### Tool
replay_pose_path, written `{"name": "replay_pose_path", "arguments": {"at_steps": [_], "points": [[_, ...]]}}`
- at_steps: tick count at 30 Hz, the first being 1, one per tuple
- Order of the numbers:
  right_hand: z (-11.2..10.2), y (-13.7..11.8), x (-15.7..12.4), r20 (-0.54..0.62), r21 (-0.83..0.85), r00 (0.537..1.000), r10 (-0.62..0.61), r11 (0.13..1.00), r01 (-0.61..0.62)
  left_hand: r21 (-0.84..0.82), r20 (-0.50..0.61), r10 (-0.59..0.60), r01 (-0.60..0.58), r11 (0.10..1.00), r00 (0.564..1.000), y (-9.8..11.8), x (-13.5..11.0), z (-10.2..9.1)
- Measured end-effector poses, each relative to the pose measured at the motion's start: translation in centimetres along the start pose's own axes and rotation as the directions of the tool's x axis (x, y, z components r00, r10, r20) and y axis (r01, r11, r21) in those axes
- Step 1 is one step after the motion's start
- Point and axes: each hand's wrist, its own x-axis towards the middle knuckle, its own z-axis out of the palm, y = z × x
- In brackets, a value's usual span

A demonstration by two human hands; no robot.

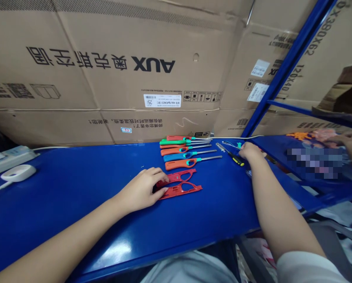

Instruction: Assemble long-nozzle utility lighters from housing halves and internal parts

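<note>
- row of lighters (176, 157), laid side by side on the blue counter (76, 188): these appear whole, each visible metal rod projecting from a coloured handle (the far ones overlap, so no sure count).
- far red shell half (176, 177) and near red shell half (176, 191), on the counter just in front of the row: apart from each other, with no rod seen on either; judged unfinished, their joining still left.
- left hand (143, 188): thumb on the near half, other fingers at the far half, held apart and spanning both.
- right hand (251, 151): beside a small teal part (239, 145); whether its fingers are clamped on anything cannot be told.
- screwdriver (237, 159), yellow and black, and clear tube (220, 147): lying between the row and the right hand, neither in use.
</note>
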Motion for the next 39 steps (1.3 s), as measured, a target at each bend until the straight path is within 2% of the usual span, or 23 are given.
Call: {"name": "replay_pose_path", "arguments": {"at_steps": [3, 5, 7, 8, 9, 11, 13, 15, 18, 21, 24, 28, 33, 36, 39], "points": [[-1.0, -1.2, -1.1, 0.047, 0.131, 0.996, -0.073, 0.989, 0.067, 0.014, 0.015, -0.010, 0.010, 1.000, 1.000, -0.4, 0.0, -0.5], [-1.5, -2.5, -2.3, 0.072, 0.249, 0.974, -0.213, 0.950, 0.189, 0.014, 0.026, -0.013, 0.013, 1.000, 1.000, -0.6, 0.0, -0.9], [-1.8, -4.0, -3.9, 0.091, 0.358, 0.930, -0.355, 0.883, 0.302, 0.013, 0.038, -0.021, 0.020, 1.000, 0.999, -0.8, 0.0, -1.3], [-1.9, -4.7, -4.8, 0.093, 0.425, 0.892, -0.442, 0.828, 0.366, 0.015, 0.043, -0.025, 0.025, 1.000, 0.999, -0.9, 0.0, -1.4], [-2.0, -5.5, -5.8, 0.074, 0.555, 0.809, -0.583, 0.698, 0.452, 0.016, 0.040, -0.029, 0.029, 0.999, 0.999, -0.9, 0.0, -1.5], [-2.3, -6.9, -7.9, 0.047, 0.717, 0.645, -0.763, 0.476, 0.510, 0.008, -0.009, -0.040, 0.040, 0.999, 0.999, -0.8, 0.0, -1.6], [-2.6, -8.1, -10.0, 0.066, 0.769, 0.534, -0.843, 0.384, 0.511, -0.037, -0.110, -0.060, 0.056, 0.998, 0.992, -0.5, 0.1, -1.3], [-2.8, -8.7, -12.0, 0.068, 0.795, 0.478, -0.876, 0.337, 0.504, -0.130, -0.195, -0.094, 0.070, 0.989, 0.976, 0.1, 0.1, -0.7], [-2.5, -8.7, -14.3, 0.086, 0.823, 0.463, -0.882, 0.326, 0.466, -0.297, -0.215, -0.127, 0.059, 0.953, 0.968, 1.1, 0.1, 0.2], [-1.6, -7.9, -15.6, 0.145, 0.860, 0.439, -0.887, 0.332, 0.387, -0.397, -0.206, -0.159, 0.066, 0.915, 0.966, 1.8, 0.1, 0.9], [-0.7, -7.1, -15.9, 0.183, 0.860, 0.453, -0.873, 0.365, 0.356, -0.443, -0.215, -0.201, 0.088, 0.892, 0.956, 1.9, 0.0, 1.3], [0.1, -6.8, -15.7, 0.158, 0.827, 0.492, -0.856, 0.387, 0.407, -0.514, -0.228, -0.240, 0.093, 0.853, 0.944, 1.5, -0.1, 1.6], [0.4, -6.7, -15.7, 0.047, 0.792, 0.523, -0.851, 0.351, 0.499, -0.568, -0.220, -0.249, 0.083, 0.819, 0.943, 1.7, 0.0, 1.8], [0.2, -6.7, -15.9, -0.022, 0.737, 0.516, -0.856, 0.335, 0.587, -0.612, -0.194, -0.278, 0.105, 0.783, 0.941, 1.9, 0.1, 1.9], [0.0, -6.7, -16.3, -0.076, 0.671, 0.483, -0.872, 0.314, 0.672, -0.676, -0.108, -0.323, 0.169, 0.717, 0.940, 1.9, 0.2, 2.1]]}}
